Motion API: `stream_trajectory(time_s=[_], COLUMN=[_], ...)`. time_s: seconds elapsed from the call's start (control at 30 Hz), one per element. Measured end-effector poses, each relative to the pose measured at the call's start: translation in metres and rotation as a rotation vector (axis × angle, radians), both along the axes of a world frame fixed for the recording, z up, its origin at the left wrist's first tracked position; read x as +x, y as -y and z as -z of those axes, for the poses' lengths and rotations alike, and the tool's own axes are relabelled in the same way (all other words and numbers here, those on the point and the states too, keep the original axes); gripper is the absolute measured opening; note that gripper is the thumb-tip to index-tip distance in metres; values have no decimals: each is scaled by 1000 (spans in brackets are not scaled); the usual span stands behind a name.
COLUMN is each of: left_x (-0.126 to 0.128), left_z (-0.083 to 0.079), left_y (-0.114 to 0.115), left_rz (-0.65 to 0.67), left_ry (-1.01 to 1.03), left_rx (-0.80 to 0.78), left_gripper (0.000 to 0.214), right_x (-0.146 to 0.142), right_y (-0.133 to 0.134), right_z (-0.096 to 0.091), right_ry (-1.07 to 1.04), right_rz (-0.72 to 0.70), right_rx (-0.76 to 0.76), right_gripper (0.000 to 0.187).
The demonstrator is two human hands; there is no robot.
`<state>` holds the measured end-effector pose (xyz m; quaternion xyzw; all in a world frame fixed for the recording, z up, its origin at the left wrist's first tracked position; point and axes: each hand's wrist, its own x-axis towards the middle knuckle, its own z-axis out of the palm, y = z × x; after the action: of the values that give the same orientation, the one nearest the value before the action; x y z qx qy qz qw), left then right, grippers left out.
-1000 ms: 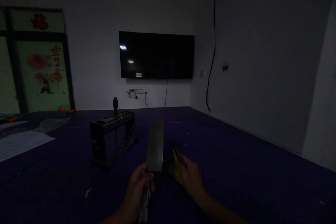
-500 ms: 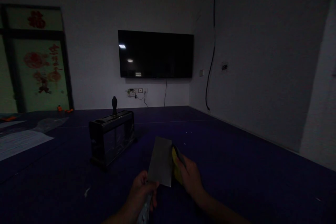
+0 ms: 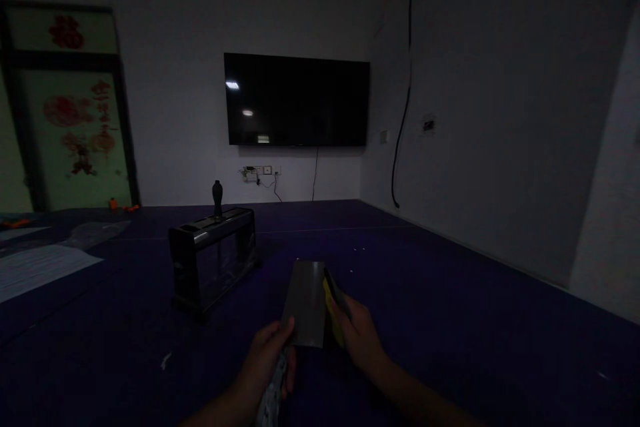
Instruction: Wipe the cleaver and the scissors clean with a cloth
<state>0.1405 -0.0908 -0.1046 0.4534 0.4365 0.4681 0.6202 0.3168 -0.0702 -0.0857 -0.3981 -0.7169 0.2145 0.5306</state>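
Observation:
A cleaver (image 3: 307, 300) with a broad grey blade points away from me in the middle of the view. My left hand (image 3: 265, 357) is closed around it where handle and blade meet, the thumb lying on the blade; a silvery patterned handle (image 3: 273, 393) runs down below. My right hand (image 3: 364, 340) grips a yellow and dark pad-like piece (image 3: 334, 310) at the blade's right edge. Dim light hides its exact kind. To the left stands a black holder (image 3: 213, 260) with clear-looking sides, a dark handle (image 3: 217, 197) upright in its top.
The dark blue surface (image 3: 450, 360) carries small white scraps (image 3: 166, 360). Printed paper (image 3: 45, 270) and clear plastic (image 3: 97, 233) lie left; orange items (image 3: 123, 205) sit near the door. A television (image 3: 297, 101) hangs ahead, and a black cable (image 3: 403, 127) runs down the right wall.
The blade has tilted slightly and catches more light. My right hand and the yellow piece have shifted a little left and up along its edge. My left thumb has moved up and left.

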Motion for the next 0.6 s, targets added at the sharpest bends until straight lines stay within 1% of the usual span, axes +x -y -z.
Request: stream_trajectory(time_s=[0.13, 0.33, 0.43, 0.6], left_x=[-6, -19, -22, -21], left_z=[-4, -6, -6, -3], left_y=[-5, -22, -27, -25], left_rz=[15, 120, 176, 200], left_ry=[-22, -57, -73, -51], left_rx=[-63, -150, -141, -92], left_gripper=[59, 65, 65, 66], right_x=[0, -1, 0, 0], right_y=[-1, -6, -9, -9], right_z=[0, 4, 7, 6], right_ry=[8, 66, 101, 162], right_rz=[-27, -57, -71, -81], right_rx=[6, 76, 101, 127], right_gripper=[41, 41, 42, 43])
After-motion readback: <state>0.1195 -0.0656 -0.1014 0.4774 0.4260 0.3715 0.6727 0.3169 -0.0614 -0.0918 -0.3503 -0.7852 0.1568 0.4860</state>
